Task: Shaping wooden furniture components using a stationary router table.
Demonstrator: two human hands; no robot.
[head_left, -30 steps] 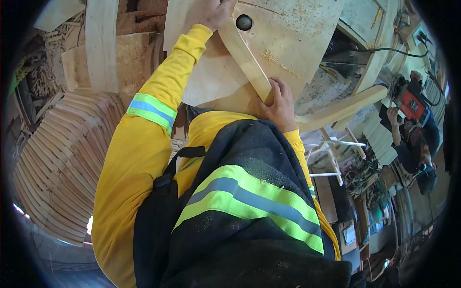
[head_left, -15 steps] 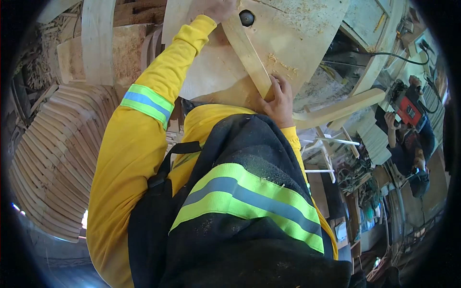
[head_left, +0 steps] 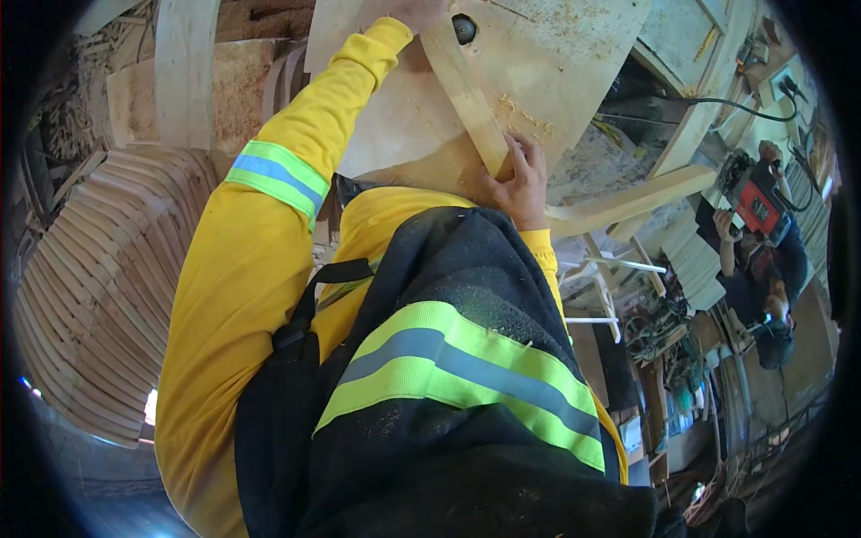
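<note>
My left hand [head_left: 425, 13] slips further out of view, grip hidden, while my right hand [head_left: 523, 186] stays clamped on the near end of the wooden strip [head_left: 469, 103], seemingly steadying it beside the dark knob [head_left: 464, 30] on the board [head_left: 558, 67].

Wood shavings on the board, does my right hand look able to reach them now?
Probably yes: the wood shavings lie on the board just beyond the right hand, with nothing visible in between. That hand holds the near end of the wooden piece, though, so it might need to let go.
</note>
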